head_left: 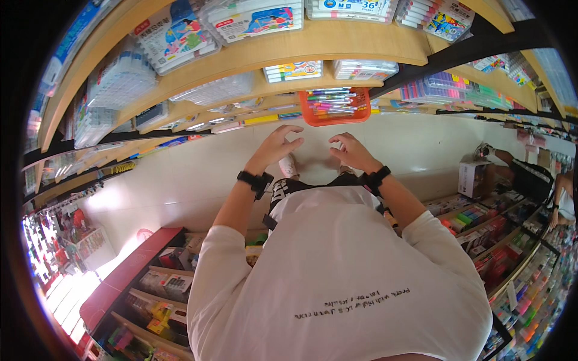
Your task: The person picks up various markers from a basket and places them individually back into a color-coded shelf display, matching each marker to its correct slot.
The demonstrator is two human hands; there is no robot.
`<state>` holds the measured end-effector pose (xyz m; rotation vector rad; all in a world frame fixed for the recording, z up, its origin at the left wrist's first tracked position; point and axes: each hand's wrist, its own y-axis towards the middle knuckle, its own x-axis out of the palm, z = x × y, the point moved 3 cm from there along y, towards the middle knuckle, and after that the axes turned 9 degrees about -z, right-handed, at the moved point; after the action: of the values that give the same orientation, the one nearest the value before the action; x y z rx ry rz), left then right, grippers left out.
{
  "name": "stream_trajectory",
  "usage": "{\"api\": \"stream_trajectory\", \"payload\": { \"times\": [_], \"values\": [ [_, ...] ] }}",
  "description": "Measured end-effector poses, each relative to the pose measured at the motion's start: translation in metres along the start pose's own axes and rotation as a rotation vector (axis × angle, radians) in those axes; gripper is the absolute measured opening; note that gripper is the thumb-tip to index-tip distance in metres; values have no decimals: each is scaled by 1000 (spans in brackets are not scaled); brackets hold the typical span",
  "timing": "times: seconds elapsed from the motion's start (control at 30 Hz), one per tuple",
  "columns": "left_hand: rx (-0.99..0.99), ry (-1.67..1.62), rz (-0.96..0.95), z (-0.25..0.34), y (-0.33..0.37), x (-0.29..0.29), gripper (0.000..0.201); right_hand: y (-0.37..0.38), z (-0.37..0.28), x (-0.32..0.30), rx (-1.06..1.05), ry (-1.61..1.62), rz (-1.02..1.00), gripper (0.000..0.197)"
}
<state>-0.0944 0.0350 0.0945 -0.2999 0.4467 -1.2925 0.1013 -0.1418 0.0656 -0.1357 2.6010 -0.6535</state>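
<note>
Both of my hands are held out in front of me, with bare floor showing between them. My left hand (277, 146) has its fingers apart and a little bent, and nothing is in it. Facing it, my right hand (354, 151) is likewise empty, its thumb and fingers curved and parted. Just beyond them, an orange-red plastic basket (309, 116) sits on a shelf edge. Several colored pens (330, 100) lie in the basket. Neither hand touches the basket or the pens. A dark band circles each wrist.
Wooden shelves (289, 47) ahead hold several marker sets in clear cases (259, 25). Behind me stand racks of goods (162, 283), with a red-topped shelf end (123, 271). Another person (533, 177) is at the far right beside a white box (472, 178). Pale floor (198, 171) lies between.
</note>
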Motion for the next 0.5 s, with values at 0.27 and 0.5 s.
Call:
{"api": "stream_trajectory", "payload": {
  "times": [0.27,0.5],
  "values": [
    [-209,365,204,-80,133,43,50,57,93,-44,196,-508,70,56],
    [-276,591,22,-51,189,71,51,100,132,-59,91,-670,-95,71]
  ]
}}
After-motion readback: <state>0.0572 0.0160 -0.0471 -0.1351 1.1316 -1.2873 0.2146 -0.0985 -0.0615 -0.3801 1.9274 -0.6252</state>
